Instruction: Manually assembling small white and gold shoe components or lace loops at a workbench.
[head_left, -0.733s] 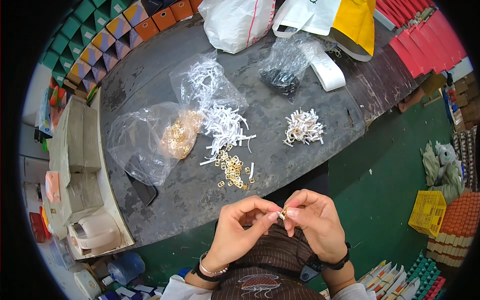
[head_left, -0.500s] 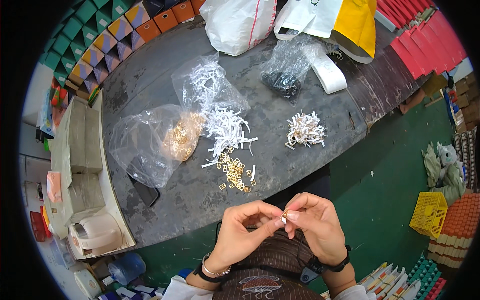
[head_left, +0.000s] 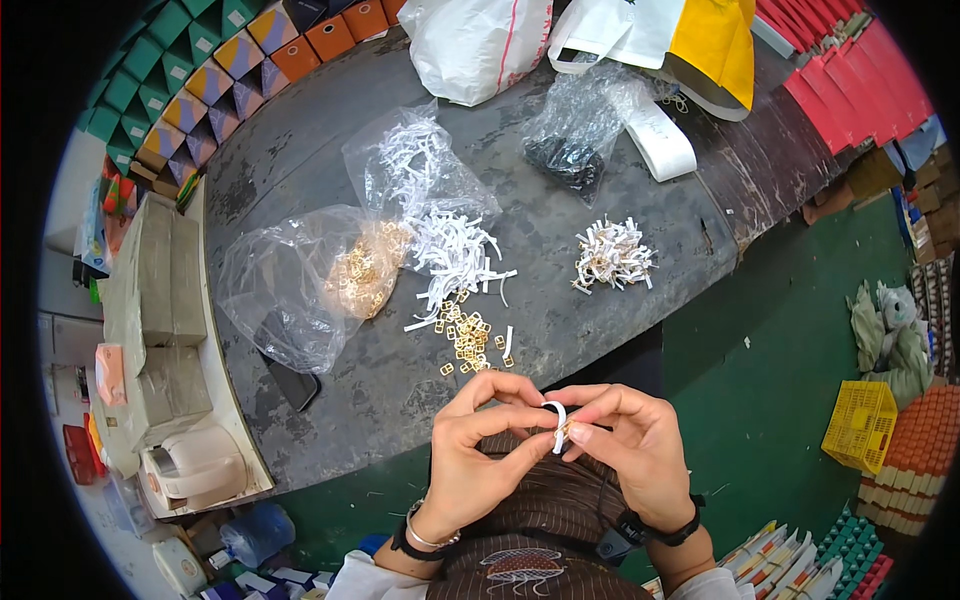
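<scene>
Head view: both hands work a white strip and a gold buckle together above the surface edge.
Left hand [head_left: 480, 450] and right hand [head_left: 630, 445] each pinch the white strip [head_left: 557, 420]; gold buckle [head_left: 564, 430] sits at fingertips. Judged: threading step; next needs pull-through, then placement near finished pile [head_left: 612, 255].

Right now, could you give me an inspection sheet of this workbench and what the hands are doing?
Surface: dark worn tabletop, scuffed.
Job's things: white strip bent in a loop, with a small gold buckle at its end; loose gold buckles; loose white strips; finished bundle.
Clutter: clear bag of buckles, bag of strips, bag of dark parts, black phone.
Grippers: left hand and right hand pinch the strip together.
Cables: nothing seen.
Surroundings: green floor, yellow crate, coloured boxes.
</scene>
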